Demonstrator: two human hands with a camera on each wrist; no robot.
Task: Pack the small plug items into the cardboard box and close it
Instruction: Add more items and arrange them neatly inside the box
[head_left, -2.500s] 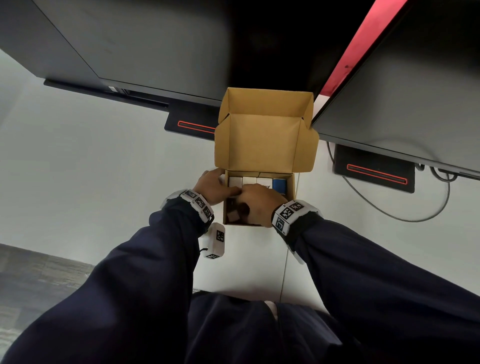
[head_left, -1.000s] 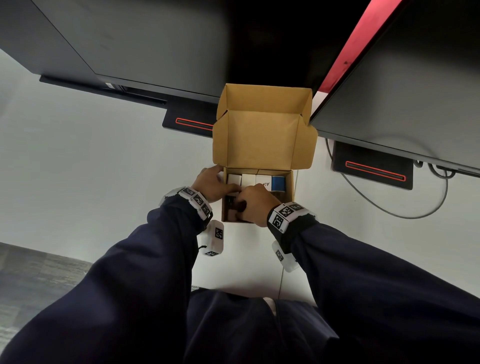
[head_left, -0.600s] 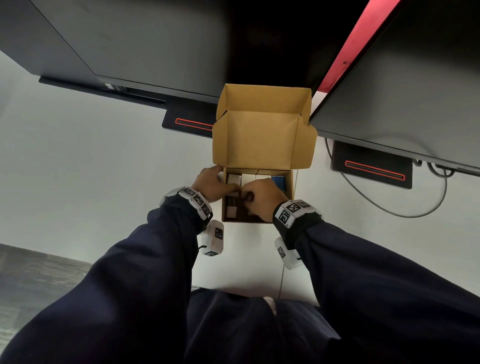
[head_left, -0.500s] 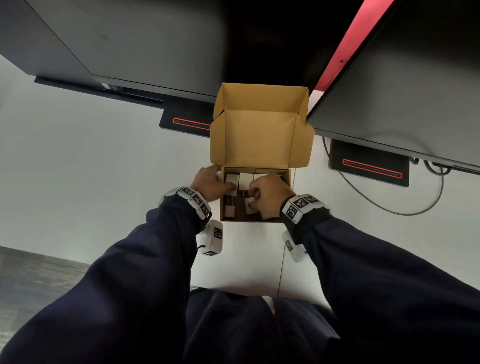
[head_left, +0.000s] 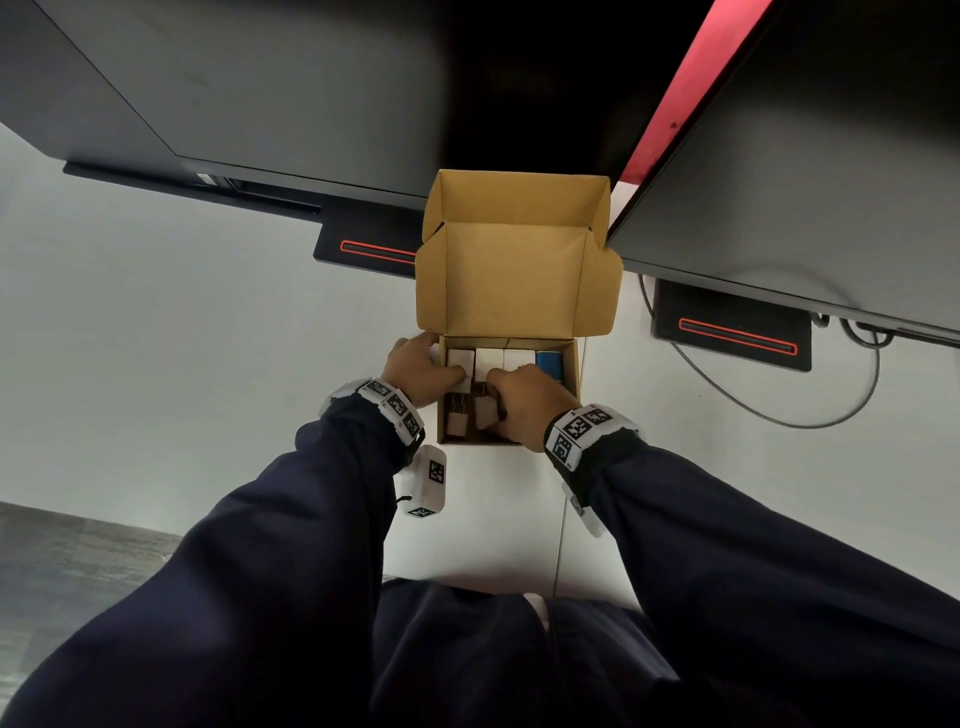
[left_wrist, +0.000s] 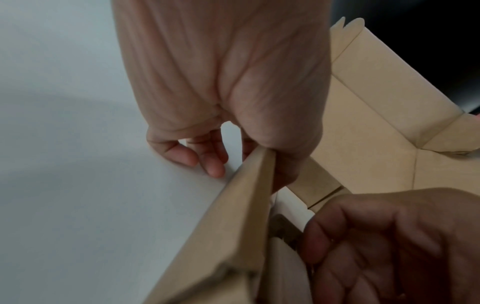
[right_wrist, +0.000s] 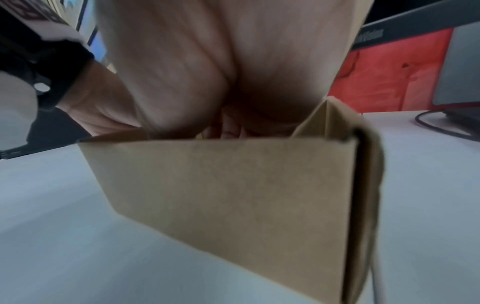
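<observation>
The open cardboard box (head_left: 519, 275) stands on the white table, its lid upright at the back. A back row inside holds three white plugs (head_left: 489, 357) and a blue plug (head_left: 549, 362). Another plug (head_left: 457, 423) sits in the near left corner. My left hand (head_left: 436, 358) pinches the box's left wall (left_wrist: 246, 205), thumb inside and fingers outside. My right hand (head_left: 498, 397) reaches into the box, its fingers curled round a white plug (head_left: 485, 413) in the front row. In the right wrist view the box's near wall (right_wrist: 233, 185) hides those fingers.
Two dark monitors (head_left: 260, 78) (head_left: 831, 182) hang over the back of the table, their bases (head_left: 374, 249) (head_left: 732, 332) flanking the box. A grey cable (head_left: 779, 410) loops at the right. The table's front edge (head_left: 78, 514) runs at the lower left.
My right hand has moved the white plug from the box's near left part toward the middle of the front row. The left hand has stayed on the left wall.
</observation>
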